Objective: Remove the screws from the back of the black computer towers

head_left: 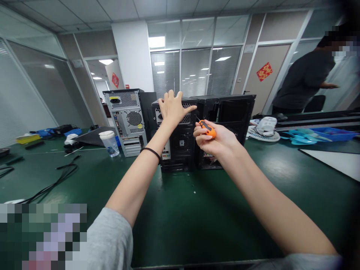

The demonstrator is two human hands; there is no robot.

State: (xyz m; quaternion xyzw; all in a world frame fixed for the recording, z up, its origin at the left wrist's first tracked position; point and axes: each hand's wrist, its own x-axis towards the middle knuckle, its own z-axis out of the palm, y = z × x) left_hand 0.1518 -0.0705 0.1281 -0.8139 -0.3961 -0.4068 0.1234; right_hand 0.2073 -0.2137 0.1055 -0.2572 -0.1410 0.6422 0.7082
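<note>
Head view: the right hand [215, 139] is clenched around an orange-handled screwdriver [207, 128], its tip pointing up and left toward the rear panel of the black computer case [180, 150]. The left hand [172, 107] lies spread flat, grasping nothing, on the top far edge of that case. A second black case [230, 112] stands touching it on the right, a silver-backed case [128, 120] to the left. A lidded cup [109, 142] stands on the green table [197, 217]. At far right stands a person in a dark shirt [303, 80].
</note>
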